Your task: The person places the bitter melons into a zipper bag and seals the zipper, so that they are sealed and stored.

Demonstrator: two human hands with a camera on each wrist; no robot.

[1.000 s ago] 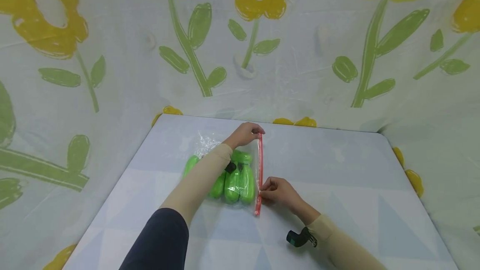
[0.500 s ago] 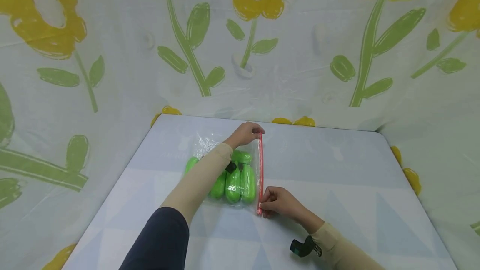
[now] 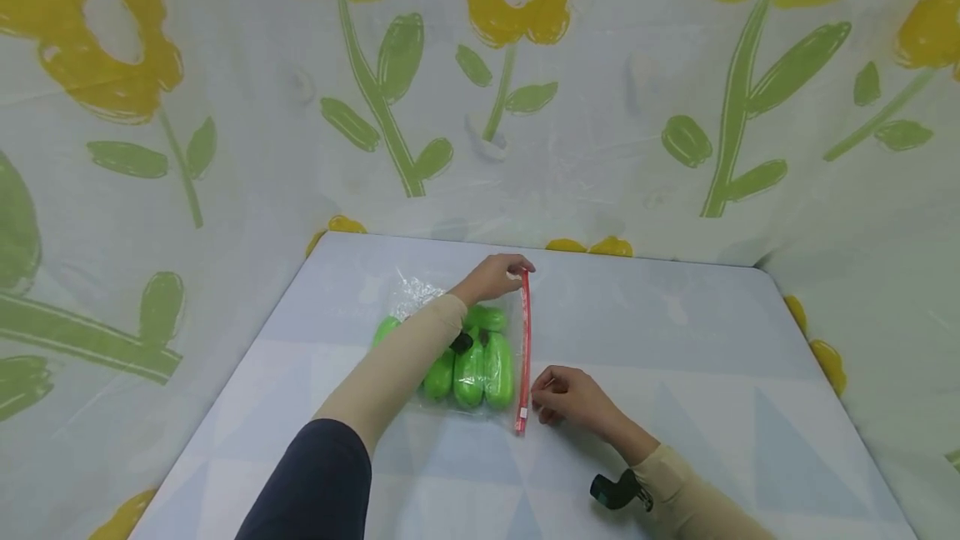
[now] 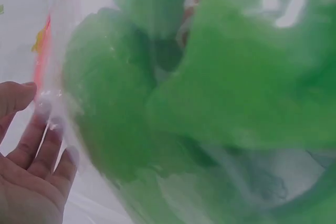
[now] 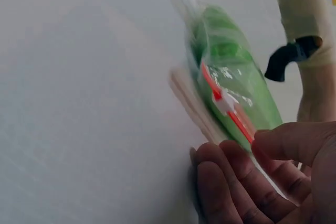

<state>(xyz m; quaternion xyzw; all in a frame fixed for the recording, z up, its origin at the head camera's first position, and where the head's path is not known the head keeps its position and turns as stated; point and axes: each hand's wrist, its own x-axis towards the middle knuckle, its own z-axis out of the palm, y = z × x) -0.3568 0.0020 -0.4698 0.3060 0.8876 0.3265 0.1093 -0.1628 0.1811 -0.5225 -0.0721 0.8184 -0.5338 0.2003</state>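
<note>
Lying flat on the tabletop [image 3: 675,340], the clear zip bag [image 3: 457,340] of green vegetables [image 3: 468,369] is showing its red zip strip [image 3: 524,340] running straight; slider [image 3: 522,417] sitting at the near end, so the sealing is looking all but done. Left hand [image 3: 495,275] is pinching the strip's far end, forearm stretching across the bag. Right hand [image 3: 570,394] is resting just beside the slider, fingers loosely curled, gripping nothing.
</note>
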